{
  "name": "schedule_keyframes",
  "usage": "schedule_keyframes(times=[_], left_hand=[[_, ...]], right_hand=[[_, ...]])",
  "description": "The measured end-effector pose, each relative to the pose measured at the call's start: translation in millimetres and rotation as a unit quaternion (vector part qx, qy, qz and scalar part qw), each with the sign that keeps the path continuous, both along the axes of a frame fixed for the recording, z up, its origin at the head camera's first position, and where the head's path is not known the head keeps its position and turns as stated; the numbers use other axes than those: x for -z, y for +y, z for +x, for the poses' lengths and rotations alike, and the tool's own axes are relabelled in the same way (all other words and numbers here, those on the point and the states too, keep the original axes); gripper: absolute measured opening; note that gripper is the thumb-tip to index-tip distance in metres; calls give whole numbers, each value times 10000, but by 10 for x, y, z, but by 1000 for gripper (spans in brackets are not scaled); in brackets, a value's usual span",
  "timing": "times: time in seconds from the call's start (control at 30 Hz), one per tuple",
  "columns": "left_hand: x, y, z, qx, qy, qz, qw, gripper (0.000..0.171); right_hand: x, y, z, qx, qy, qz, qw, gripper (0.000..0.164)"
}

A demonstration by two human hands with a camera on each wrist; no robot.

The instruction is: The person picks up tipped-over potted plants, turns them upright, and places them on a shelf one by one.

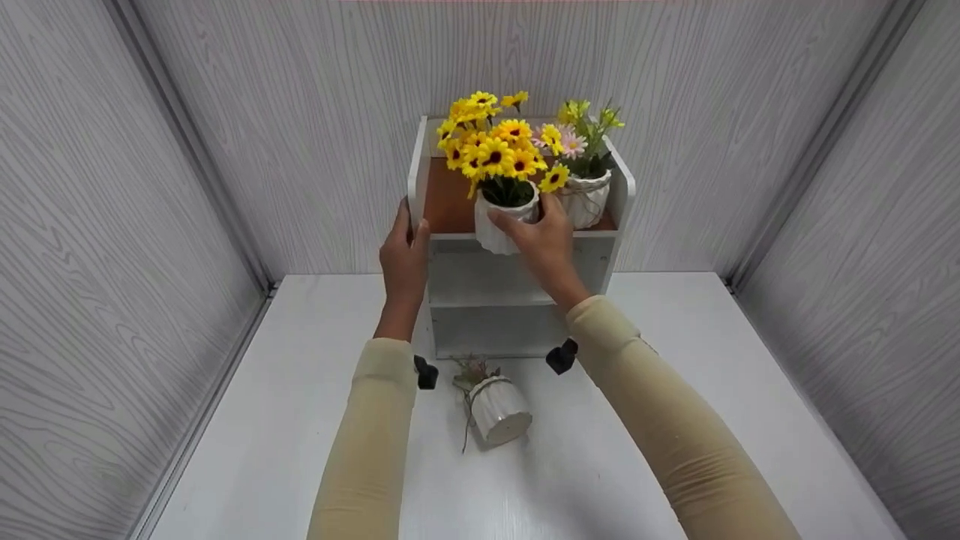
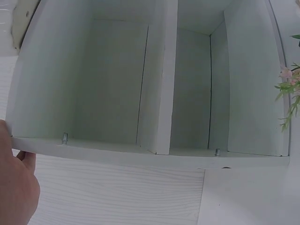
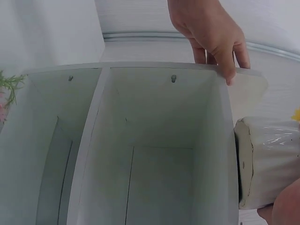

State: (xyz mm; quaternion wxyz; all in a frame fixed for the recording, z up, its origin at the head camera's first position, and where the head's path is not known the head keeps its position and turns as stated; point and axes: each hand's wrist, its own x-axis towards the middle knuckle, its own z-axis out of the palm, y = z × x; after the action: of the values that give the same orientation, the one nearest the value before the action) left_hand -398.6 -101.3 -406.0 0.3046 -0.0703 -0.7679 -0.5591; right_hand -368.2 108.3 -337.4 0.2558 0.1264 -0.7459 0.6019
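Note:
My right hand (image 1: pixel 546 238) grips a ribbed white flowerpot (image 1: pixel 495 229) full of yellow sunflower-like blooms (image 1: pixel 496 155), thumb across its front. The pot is at the front edge of the brown top of a small white shelf unit (image 1: pixel 491 301). In the right wrist view, the pot's base (image 3: pixel 244 164) is right beside the unit's top board. My left hand (image 1: pixel 405 259) holds the unit's left side panel near the top. Its thumb lies on the front edge and the fingers are on the outer face, as the right wrist view shows.
A second white pot (image 1: pixel 586 201) with pink and yellow flowers stands at the right of the brown top. Another white flowerpot (image 1: pixel 501 411) lies tipped over on the white table (image 1: pixel 262 450) before the unit. Wood-grain panels (image 1: pixel 337 112) enclose the table at the back and sides.

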Motion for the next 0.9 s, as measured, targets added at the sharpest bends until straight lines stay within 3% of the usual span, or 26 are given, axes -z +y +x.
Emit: schedule_keyframes(times=[0.53, 0.9], left_hand=[[-42, 43, -3, -49, -19, 18, 10000, 57], [-62, -6, -24, 65, 9, 74, 10000, 58]], right_hand=[[-66, -40, -224, 351, -498, 124, 9981, 82], [-77, -75, -380, 269, -385, 33, 9989, 80]])
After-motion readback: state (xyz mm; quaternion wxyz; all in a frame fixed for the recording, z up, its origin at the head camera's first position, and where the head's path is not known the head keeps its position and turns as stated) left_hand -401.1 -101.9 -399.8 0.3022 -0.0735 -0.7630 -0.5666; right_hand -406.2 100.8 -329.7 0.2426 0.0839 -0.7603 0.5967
